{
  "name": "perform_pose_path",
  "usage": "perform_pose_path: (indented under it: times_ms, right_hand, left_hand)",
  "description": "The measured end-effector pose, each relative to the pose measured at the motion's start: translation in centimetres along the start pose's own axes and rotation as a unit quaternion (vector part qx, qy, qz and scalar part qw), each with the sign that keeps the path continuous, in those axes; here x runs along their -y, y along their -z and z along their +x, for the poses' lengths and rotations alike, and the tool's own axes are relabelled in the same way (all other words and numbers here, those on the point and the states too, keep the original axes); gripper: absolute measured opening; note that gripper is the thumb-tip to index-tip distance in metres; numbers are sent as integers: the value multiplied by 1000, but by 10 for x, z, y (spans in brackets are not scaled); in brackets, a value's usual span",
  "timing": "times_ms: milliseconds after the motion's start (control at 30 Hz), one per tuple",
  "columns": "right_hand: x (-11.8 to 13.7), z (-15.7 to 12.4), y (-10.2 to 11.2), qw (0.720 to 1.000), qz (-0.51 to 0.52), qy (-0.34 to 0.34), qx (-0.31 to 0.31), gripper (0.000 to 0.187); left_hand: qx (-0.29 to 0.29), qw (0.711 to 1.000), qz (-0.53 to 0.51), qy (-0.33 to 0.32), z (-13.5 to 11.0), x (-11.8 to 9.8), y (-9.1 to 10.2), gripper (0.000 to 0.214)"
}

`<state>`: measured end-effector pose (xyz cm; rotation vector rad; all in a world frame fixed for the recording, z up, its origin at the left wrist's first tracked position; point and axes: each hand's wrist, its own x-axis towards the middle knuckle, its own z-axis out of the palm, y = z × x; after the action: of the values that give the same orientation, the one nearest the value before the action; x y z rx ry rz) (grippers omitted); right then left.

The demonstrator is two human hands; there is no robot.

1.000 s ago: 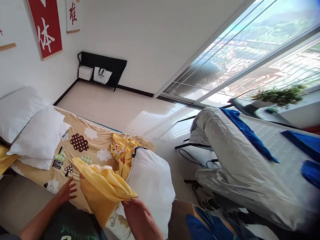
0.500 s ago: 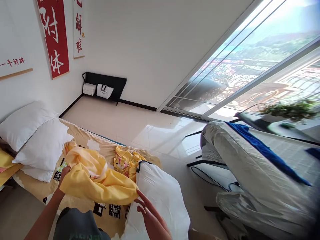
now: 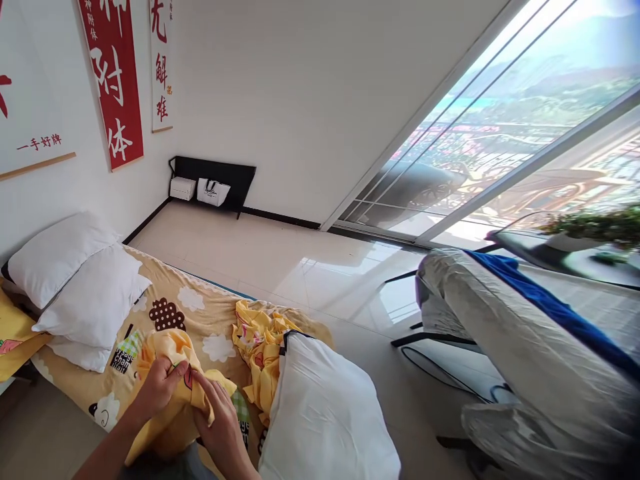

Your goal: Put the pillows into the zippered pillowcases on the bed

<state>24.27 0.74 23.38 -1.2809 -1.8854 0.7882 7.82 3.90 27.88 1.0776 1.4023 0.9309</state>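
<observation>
Yellow cloth (image 3: 173, 343) bunched up over a patterned bedsheet (image 3: 163, 277).
At the far left lies a yellow fabric (image 3: 17, 323) with a printed motif, and beside it white pillows (image 3: 93, 293) overlap at the end of the bed. Next comes the left hand (image 3: 161, 388), its fingers curled and its thumb pressed down, pinching the yellow cloth near the bed's front edge. Just right of it, the right hand (image 3: 217, 410) lays nearly straight fingers against the same cloth; its thumb is hidden, so I cannot tell whether it grips. Further right, a crumpled yellow heap (image 3: 260, 350) touches a dark-edged white bundle (image 3: 333, 413).
</observation>
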Motion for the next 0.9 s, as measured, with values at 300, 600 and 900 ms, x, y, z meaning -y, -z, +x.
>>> perform_pose_path:
  times_ms: [300,600,900]
  right_hand:
    - [-7,9,42,979,-7,-103,-176,26]
    - [-3,2,108,952,25,-158,-261,27]
    - [3,4,137,990,-19,-137,-26,45]
  left_hand:
    - [209,957,199,-40,-6,21,15,19]
    - [-40,950,301,-71,32,83,61,35]
    - [-140,982,-40,-118,13,20,117,21]
